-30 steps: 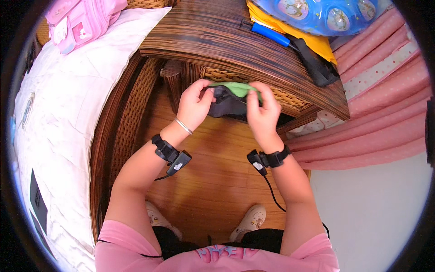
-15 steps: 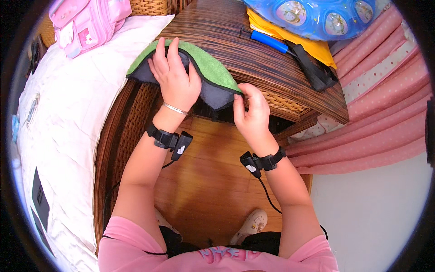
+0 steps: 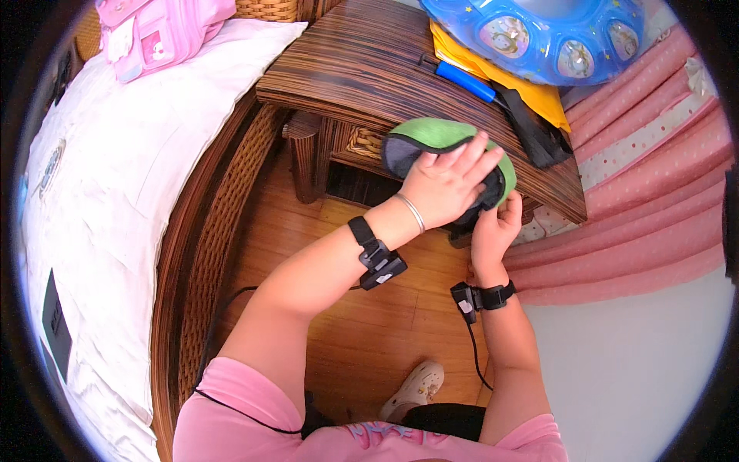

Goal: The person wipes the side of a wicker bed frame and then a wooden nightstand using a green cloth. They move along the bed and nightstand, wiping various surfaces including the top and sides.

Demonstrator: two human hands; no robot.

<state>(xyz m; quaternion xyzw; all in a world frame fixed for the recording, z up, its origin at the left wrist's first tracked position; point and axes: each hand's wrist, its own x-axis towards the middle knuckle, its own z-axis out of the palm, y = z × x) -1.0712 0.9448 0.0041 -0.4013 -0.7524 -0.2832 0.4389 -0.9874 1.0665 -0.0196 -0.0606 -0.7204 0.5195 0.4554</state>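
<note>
right hand [image 3: 495, 232] pinches green cloth [image 3: 437, 134]; pink bag [image 3: 171, 37] hides its contents.

Left grip [image 3: 445, 186] spread, back upward; right grip [image 3: 495, 233] pinching.

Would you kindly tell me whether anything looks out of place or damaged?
Nothing looks spilled or damaged. The blue inflatable ring seems odd indoors, overlapping a yellow packet at the far right of the tabletop. The green-grey cloth curves, but the left hand lies against it and the right hand holds its edge.

Green and grey cloth [image 3: 437, 134], pink dotted curtain [image 3: 623, 208].
</note>
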